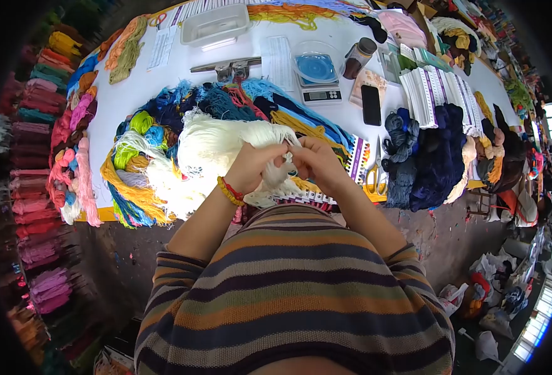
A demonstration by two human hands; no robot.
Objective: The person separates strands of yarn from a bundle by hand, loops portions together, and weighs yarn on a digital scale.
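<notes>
A large hank of white yarn (219,147) lies over a heap of coloured yarn (226,100) at the table's front edge. My left hand (258,165), with a yellow and red bracelet at the wrist, is closed on strands at the hank's right end. Close beside it, my right hand (316,164) pinches the same white yarn with bent fingers. The two hands nearly meet, and a small loop or knot of white yarn shows between them. The exact fingertip grip is partly hidden.
Orange-handled scissors (374,178) lie right of my right hand. Farther back are a digital scale (321,94) with a blue dish, a phone (371,105), a brown jar (360,57) and a plastic tray (215,26). Dark blue skeins (438,159) sit at the right.
</notes>
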